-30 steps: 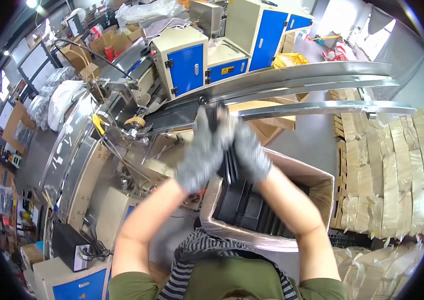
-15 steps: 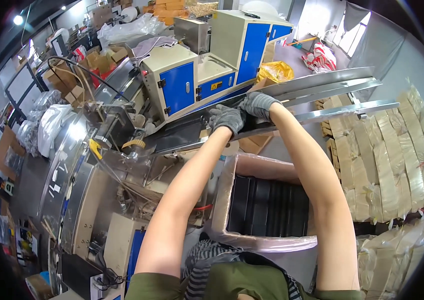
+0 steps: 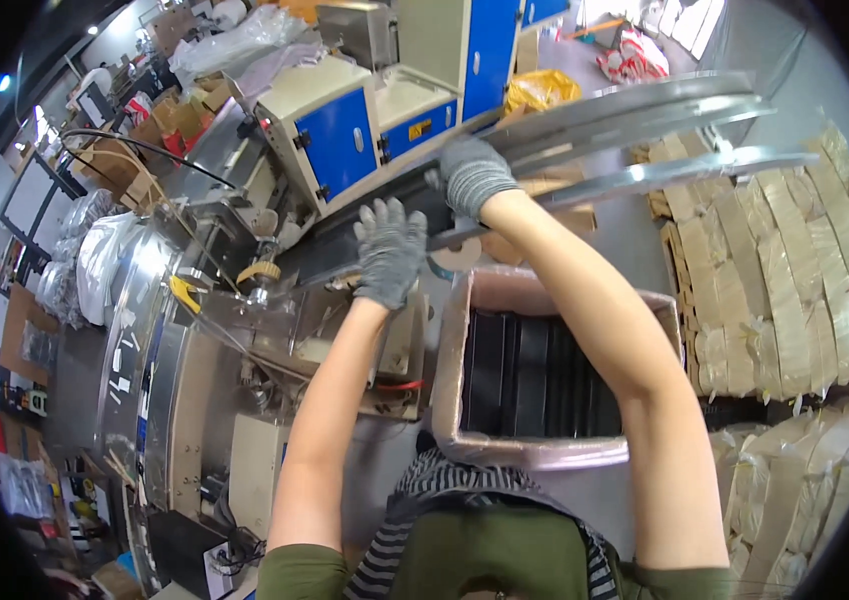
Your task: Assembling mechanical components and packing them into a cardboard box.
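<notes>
Both my hands wear grey knitted gloves. My left hand (image 3: 390, 252) is open, fingers spread, over the near edge of a dark sloping metal channel (image 3: 330, 258); nothing shows in it. Farther right, my right hand (image 3: 477, 178) reaches down into the channel, its fingers bent, partly hidden and blurred, so any grip is unclear. Long metal rails (image 3: 635, 180) run from there to the upper right. Below the channel, in front of me, stands a carton (image 3: 453, 400) with a plastic liner, holding long black ribbed pieces (image 3: 535, 375).
Cream machine cabinets with blue doors (image 3: 338, 145) stand behind the channel. Stacks of wrapped flat cardboard (image 3: 765, 270) fill the right side on a pallet. At left are a curved metal table (image 3: 130, 340) and machine parts with a yellow handle (image 3: 185, 293). A yellow bag (image 3: 542, 90) lies beyond.
My left hand has drawn back toward me and to the left, its fingers spreading. My right hand has shifted left along the channel. The whole view has moved slightly.
</notes>
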`<state>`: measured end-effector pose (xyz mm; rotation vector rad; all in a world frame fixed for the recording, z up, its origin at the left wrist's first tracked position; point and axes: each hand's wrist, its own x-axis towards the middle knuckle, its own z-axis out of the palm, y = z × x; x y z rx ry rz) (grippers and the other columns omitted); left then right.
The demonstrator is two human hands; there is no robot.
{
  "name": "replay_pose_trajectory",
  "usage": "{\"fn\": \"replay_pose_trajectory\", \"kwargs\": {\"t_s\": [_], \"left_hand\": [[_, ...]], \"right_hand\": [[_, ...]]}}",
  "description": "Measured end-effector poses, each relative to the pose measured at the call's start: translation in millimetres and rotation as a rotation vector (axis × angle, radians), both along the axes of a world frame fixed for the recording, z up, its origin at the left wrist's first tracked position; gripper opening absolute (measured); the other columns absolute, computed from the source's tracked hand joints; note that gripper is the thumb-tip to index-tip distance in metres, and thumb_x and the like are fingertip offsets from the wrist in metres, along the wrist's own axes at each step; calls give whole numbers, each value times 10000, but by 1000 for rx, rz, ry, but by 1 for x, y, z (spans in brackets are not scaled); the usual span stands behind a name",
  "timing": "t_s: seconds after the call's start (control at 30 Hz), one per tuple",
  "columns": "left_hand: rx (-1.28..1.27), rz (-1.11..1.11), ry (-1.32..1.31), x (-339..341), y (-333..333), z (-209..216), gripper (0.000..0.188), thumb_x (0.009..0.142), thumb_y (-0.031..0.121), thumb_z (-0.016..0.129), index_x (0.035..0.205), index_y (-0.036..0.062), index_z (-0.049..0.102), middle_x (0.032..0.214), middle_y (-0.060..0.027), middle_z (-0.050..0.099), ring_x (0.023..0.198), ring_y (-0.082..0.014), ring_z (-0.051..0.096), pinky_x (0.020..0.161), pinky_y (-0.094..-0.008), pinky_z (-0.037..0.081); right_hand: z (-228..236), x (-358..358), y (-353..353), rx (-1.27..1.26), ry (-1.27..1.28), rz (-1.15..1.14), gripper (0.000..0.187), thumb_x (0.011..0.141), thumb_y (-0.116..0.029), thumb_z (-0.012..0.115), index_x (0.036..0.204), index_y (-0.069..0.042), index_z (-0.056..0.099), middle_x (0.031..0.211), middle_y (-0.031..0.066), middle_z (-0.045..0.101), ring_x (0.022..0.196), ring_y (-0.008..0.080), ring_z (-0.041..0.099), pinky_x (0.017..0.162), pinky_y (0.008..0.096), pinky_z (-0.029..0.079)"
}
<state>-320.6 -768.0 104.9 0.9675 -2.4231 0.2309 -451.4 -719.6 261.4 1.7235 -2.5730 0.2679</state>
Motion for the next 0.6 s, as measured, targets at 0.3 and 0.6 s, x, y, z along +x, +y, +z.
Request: {"fn": "replay_pose_trajectory", "kwargs": {"t_s": [0.3, 0.6], "left_hand": [[910, 261, 814, 111, 127, 21, 489, 921, 334, 450, 1244, -33, 437, 1283, -193, 443, 1173, -284, 438, 1016, -347, 302], [788, 473, 461, 144, 189, -48, 398, 924, 161, 454, 1259, -51, 415, 1245, -172, 493, 1149, -242, 465, 981, -316, 333]], "right_hand": [[-168, -54, 210, 429, -762, 413, 309, 691, -198, 743, 901, -11, 615, 742, 75, 621, 754, 148, 595, 683, 280, 473], [-373, -24, 293, 771, -375, 449, 817, 630, -402, 712, 1258, 13, 394, 1245, 169, 430, 1171, 303, 417, 959, 363, 376]]}}
